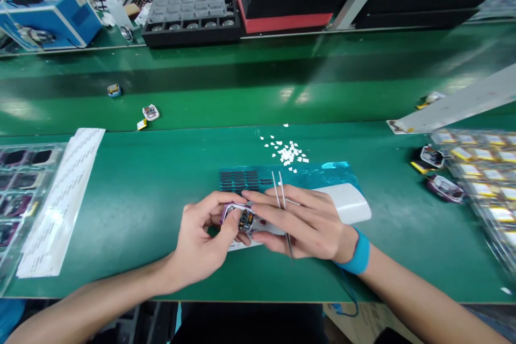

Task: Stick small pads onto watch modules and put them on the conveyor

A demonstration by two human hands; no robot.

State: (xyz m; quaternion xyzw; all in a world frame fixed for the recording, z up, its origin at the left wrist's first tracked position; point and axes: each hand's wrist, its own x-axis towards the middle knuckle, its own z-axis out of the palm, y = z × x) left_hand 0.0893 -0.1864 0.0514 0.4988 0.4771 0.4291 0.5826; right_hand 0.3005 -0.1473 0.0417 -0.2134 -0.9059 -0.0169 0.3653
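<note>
Gripping a purple-rimmed device (246, 219), left fingers (226, 231) partly hiding it, right fingers (300, 223) holding tweezers (282, 193), grey piece (269, 227) unclear

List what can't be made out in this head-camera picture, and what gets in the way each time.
All in the head view:
Small purple-rimmed electronic device: partly covered by the left hand.
Thin metal tweezers: middle stretch hidden by the right hand.
Glossy white rounded piece: partly covered by the right hand.
Long white paper strip: print too small to read.
Clear plastic tray: cut off by the left edge.
</note>
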